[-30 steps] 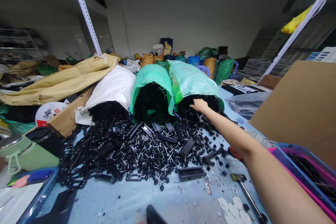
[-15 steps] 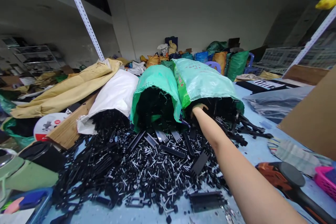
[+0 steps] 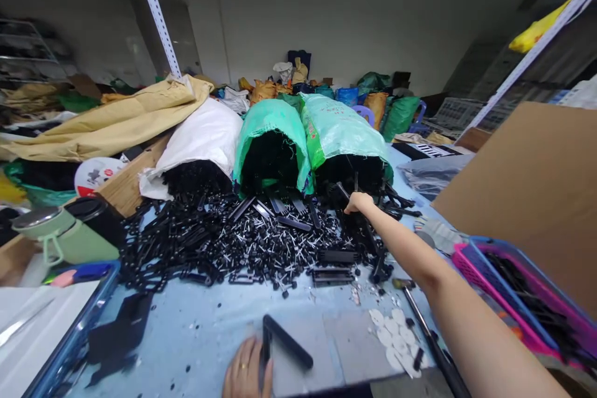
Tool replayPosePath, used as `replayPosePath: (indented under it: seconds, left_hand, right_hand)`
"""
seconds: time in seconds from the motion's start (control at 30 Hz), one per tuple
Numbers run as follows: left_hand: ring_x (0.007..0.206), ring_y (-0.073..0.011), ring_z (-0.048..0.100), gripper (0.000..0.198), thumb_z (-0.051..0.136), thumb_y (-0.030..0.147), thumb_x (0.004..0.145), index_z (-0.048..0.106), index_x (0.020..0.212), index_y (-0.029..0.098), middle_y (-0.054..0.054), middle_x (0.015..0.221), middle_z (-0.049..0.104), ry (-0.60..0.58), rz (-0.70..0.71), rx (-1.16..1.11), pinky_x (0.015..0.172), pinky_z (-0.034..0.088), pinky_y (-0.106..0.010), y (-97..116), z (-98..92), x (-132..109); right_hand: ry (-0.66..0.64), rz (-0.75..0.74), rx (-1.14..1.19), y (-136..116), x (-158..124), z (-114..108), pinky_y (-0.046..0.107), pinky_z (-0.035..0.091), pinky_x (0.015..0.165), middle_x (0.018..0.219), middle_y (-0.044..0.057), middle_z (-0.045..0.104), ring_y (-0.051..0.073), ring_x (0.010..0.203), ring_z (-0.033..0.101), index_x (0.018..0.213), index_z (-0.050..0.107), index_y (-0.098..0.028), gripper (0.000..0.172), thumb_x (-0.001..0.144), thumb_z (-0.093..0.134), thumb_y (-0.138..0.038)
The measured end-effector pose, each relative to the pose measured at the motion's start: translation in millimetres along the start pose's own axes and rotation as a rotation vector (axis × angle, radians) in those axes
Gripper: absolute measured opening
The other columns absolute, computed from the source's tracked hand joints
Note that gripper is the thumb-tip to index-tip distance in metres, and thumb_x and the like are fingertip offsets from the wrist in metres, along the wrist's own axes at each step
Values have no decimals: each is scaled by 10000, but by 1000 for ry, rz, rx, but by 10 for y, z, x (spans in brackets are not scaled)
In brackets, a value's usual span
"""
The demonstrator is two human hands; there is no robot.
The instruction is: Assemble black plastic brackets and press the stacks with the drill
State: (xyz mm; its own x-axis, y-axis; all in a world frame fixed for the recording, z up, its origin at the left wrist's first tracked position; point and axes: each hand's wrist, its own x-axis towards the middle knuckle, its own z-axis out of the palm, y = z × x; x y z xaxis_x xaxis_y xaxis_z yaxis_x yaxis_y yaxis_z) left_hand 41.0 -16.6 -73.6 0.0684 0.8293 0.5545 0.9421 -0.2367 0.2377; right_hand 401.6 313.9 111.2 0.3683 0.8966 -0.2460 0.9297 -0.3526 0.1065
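Note:
My right hand [image 3: 359, 202] reaches out to the mouth of the light green sack [image 3: 347, 130], its fingers closed round long black plastic parts [image 3: 343, 190]; how many is hidden. Close to me, at the bottom edge, my left hand [image 3: 245, 368] grips a black angled plastic part [image 3: 289, 343] between thumb and fingers, over a grey plate [image 3: 305, 379]. A ring shows on one of its fingers. Between the hands and the sacks lies a heap of small black pieces with silvery pins [image 3: 270, 242].
A green sack [image 3: 273, 115] and a white sack [image 3: 205, 137] spill black parts. A hammer [image 3: 426, 323] and white discs [image 3: 394, 339] lie near my right forearm. Baskets [image 3: 508, 280] and cardboard [image 3: 522, 180] stand right; a green cup [image 3: 69, 239] stands left.
My right hand has drawn back from inside the light green sack and now shows with black parts. The view has tipped down, bringing my left hand and the black angled part into sight.

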Motion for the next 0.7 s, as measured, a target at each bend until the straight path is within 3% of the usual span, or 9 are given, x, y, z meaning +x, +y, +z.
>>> replayPosePath:
  seconds: [0.1, 0.17, 0.3, 0.37, 0.47, 0.57, 0.63, 0.7]
  left_hand:
    - [1045, -242, 498, 446, 454, 308, 807, 409, 1230, 171, -114, 1126, 556, -65, 39, -40, 869, 387, -372, 15, -187, 187]
    - [1111, -253, 444, 446, 420, 292, 820, 394, 1242, 150, -132, 1193, 504, -125, 51, -40, 923, 335, -408, 61, -303, 339]
    - [1220, -264, 311, 464, 440, 233, 787, 391, 1247, 224, -79, 1282, 432, -407, 421, -148, 1009, 166, -495, 233, -457, 676]
    - [1151, -242, 394, 411, 440, 192, 779, 450, 1184, 257, -52, 1160, 531, -548, 534, -175, 1006, 152, -512, 314, -472, 820]
    - [926, -201, 522, 364, 370, 102, 799, 508, 1108, 236, -44, 915, 608, -625, 491, -104, 926, 291, -447, 376, -450, 940]
    - [840, -216, 534, 345, 359, 103, 812, 498, 1120, 170, -77, 886, 601, -616, 352, 5, 759, 385, -365, 375, -433, 946]
    - [830, -224, 535, 317, 365, 100, 812, 517, 1085, 152, -84, 880, 598, -631, 299, 51, 718, 388, -347, 366, -426, 919]
    - [844, -226, 530, 293, 379, 107, 813, 525, 1063, 152, -81, 890, 591, -642, 294, 51, 726, 386, -344, 364, -408, 888]
  right_hand:
    - [32, -28, 13, 89, -365, 86, 370, 464, 719, 981, 179, 603, 305, 906, 581, 993, 607, -71, 584, 528, 714, -407]
    - [65, -58, 40, 147, -564, 99, 348, 451, 726, 994, 185, 600, 297, 918, 578, 998, 600, -71, 549, 646, 617, -492]
    - [181, -125, 99, 254, -881, -22, 293, 419, 723, 1026, 162, 594, 257, 933, 568, 1063, 542, -96, 508, 830, 375, -516]
    - [243, -166, 118, 292, -1060, -105, 270, 397, 734, 1044, 127, 588, 232, 947, 551, 1102, 501, -135, 446, 857, 355, -478]
    - [384, -334, 84, 295, -1446, -87, 282, 366, 762, 1023, 98, 588, 228, 948, 520, 1056, 510, -172, 339, 839, 435, -421]
    - [481, -649, -46, 206, -1943, 234, 334, 327, 802, 1002, 104, 578, 250, 971, 469, 951, 547, -170, 224, 795, 528, -329]
    - [377, -897, -119, 108, -2253, 587, 339, 318, 803, 929, 82, 591, 217, 906, 479, 868, 559, -179, 107, 817, 496, -248]
    - [285, -1096, -177, 10, -2485, 957, 359, 296, 845, 893, 72, 592, 204, 890, 475, 831, 558, -180, 108, 841, 452, -197]
